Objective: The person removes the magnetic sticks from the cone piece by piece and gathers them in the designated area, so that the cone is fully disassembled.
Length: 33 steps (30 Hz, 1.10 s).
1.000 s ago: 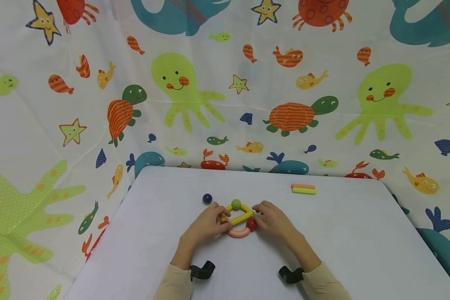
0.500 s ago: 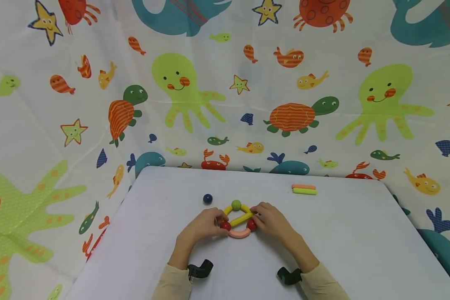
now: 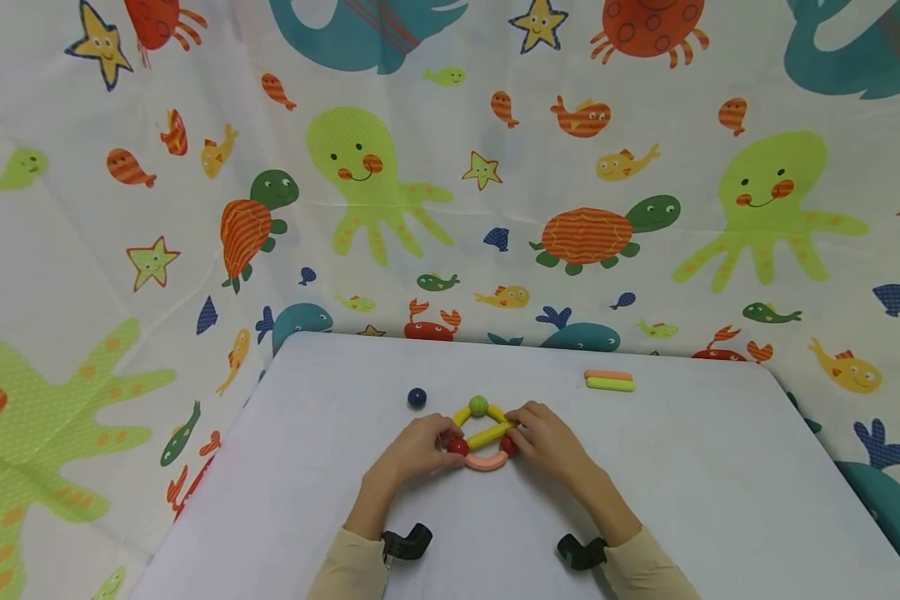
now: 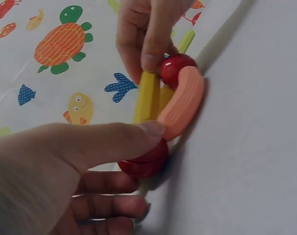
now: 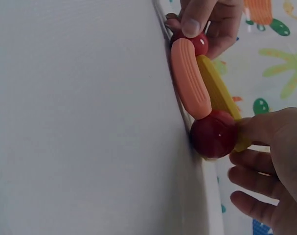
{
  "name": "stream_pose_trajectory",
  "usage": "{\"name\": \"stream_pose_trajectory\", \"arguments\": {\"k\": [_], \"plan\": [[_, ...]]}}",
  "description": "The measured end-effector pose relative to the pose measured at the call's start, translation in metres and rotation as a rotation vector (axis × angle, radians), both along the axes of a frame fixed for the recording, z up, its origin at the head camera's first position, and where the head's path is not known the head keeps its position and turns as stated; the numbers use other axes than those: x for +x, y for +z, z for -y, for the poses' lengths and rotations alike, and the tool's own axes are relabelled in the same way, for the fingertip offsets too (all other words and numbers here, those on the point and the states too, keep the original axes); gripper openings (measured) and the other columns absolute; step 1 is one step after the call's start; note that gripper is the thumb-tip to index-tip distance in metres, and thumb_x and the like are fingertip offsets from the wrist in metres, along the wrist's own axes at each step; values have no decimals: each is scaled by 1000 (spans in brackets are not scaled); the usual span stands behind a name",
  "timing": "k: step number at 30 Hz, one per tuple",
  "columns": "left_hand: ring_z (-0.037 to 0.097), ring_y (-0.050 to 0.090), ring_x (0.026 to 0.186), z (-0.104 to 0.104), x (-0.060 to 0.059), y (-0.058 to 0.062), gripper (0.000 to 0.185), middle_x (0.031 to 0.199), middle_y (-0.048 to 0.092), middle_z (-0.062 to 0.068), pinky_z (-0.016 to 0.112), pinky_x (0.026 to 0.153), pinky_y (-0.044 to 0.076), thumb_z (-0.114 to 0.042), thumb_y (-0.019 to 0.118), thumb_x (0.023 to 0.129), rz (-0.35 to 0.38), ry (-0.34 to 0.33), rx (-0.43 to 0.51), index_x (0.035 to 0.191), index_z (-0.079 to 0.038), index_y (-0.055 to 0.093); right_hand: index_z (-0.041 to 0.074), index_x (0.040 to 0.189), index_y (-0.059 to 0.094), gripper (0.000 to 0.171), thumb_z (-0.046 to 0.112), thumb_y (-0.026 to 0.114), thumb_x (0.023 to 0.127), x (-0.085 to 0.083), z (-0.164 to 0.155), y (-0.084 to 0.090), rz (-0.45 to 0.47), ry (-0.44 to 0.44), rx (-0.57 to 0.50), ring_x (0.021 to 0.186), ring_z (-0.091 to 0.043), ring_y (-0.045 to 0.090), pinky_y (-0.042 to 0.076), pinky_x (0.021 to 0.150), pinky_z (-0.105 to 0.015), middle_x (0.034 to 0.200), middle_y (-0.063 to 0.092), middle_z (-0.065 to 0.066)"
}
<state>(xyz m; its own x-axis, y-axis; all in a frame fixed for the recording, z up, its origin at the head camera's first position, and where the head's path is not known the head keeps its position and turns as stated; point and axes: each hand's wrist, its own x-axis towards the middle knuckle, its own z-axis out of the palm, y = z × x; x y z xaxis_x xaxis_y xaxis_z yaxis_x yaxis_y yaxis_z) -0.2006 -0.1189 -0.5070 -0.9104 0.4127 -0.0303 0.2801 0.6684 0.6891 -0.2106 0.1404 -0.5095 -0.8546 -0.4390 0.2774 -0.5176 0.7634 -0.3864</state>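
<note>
One navy ball (image 3: pixel 417 398) sits below and just left of centre on a white table (image 3: pixel 270 500); just below it, the left hand (image 3: pixel 417 447) pinches a glossy red ball (image 3: pixel 457 447); rightward through mid-frame, in a loop, come a curved yellow rod (image 3: pixel 461 415), a green ball (image 3: pixel 478 406) at the top, a curved salmon-pink rod (image 3: pixel 487 462) at the bottom, a straight yellow bar (image 3: pixel 489 435) slanting up rightward, a second curved yellow rod (image 3: pixel 497 412) and a second red ball (image 3: pixel 507 447); the right hand (image 3: pixel 546 435) grips the bar's right end; upper right, an orange stick (image 3: pixel 609 375) and a lime-green stick (image 3: pixel 610 385) lie side by side.
</note>
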Motion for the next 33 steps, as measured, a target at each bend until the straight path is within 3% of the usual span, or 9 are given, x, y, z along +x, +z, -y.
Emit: {"name": "stream_pose_trajectory", "arguments": {"k": [15,21,33], "plan": [[7,52,81,-24,2,-13,36,92,59,-5,21,71,46,-35,77,87,-142,56,-19,115,-14,70,13,109,73,25,20,79,86,11,-20,2,-67,6,-44,89,-7,54,56,83,-28,95,59,5],[7,52,81,-31,5,-18,36,93,59,-6,20,71,46,-36,77,88,-160,78,-18,116,-15,70,15,109,72,27,19,80,84,15,-24,-2,-67,24,-21,87,-6,53,55,83,-29,95,58,7],[5,50,79,-43,10,-21,37,92,58,-7,18,68,45,-39,76,88,-208,46,-10,115,-16,69,14,108,72,28,26,81,83,18,-14,-1,-103,79,36,91,-12,58,55,87,-34,99,65,3]]}}
